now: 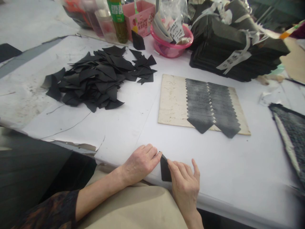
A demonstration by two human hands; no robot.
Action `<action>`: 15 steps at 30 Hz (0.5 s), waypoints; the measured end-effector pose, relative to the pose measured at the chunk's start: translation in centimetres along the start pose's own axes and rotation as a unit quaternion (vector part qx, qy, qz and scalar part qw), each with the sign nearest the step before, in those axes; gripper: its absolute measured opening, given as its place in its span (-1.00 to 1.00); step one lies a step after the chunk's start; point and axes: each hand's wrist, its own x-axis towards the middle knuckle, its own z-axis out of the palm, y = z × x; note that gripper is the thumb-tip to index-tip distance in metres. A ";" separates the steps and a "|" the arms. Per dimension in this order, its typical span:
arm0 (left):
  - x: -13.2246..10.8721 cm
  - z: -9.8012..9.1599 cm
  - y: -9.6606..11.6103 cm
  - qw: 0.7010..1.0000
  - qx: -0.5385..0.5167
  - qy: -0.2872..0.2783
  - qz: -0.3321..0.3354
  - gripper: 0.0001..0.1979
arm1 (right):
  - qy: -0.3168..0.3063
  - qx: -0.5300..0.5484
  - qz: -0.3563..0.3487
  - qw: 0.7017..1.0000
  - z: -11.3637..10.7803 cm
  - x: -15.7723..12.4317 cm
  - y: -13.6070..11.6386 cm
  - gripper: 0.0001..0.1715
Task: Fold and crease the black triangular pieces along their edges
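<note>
**scrapbin_42:** Where's the small black pointed fabric piece [165,168] sitting, and how is it being held?

**edge_folder:** It's lying flat at the very near edge of the white tabletop [133,127], pinned between the two hands. Its left side is touched by the fingertips of the left hand [140,163], and its right side is pressed down under the fingers of the right hand [184,184]. Both grips are narrow and closed onto the piece. It's probably held that way so it's kept flat and can't slide.

**scrapbin_42:** And further out?

**edge_folder:** A beige rectangular board [172,101] is laid beyond the hands, with two rows of overlapped black pointed pieces [211,106] set on it like scales, likely so the tips stay lined up. A loose pile of black triangular fabric cuts [97,78] is heaped to the left, within reach.

**scrapbin_42:** Containers?

**edge_folder:** A pink plastic bowl [166,47] at the back is stuffed with paper slips and a clear bag. A pink cardboard box [143,14] beside it holds something that can't be made out. A green-labelled bottle [118,19] is stood next to that, and bundled black fabric stacks tied with white strips [235,47] are piled on the right.
</note>
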 end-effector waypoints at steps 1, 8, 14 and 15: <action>0.0 0.0 0.0 1.000 -0.001 0.000 0.000 -0.83 | 0.001 0.003 -0.002 1.000 -0.2 -0.1 0.1 -0.74; -0.2 0.0 0.1 1.000 0.007 -0.010 0.008 -0.81 | 0.008 0.034 -0.011 0.999 0.4 -0.4 0.9 -0.72; -0.2 0.4 0.5 0.999 0.019 0.004 0.038 -0.81 | 0.012 0.025 -0.016 0.999 0.7 -0.5 0.9 -0.70; -0.2 0.5 0.5 0.998 0.016 0.014 0.051 -0.82 | 0.012 0.023 -0.017 1.000 0.7 -0.5 0.8 -0.71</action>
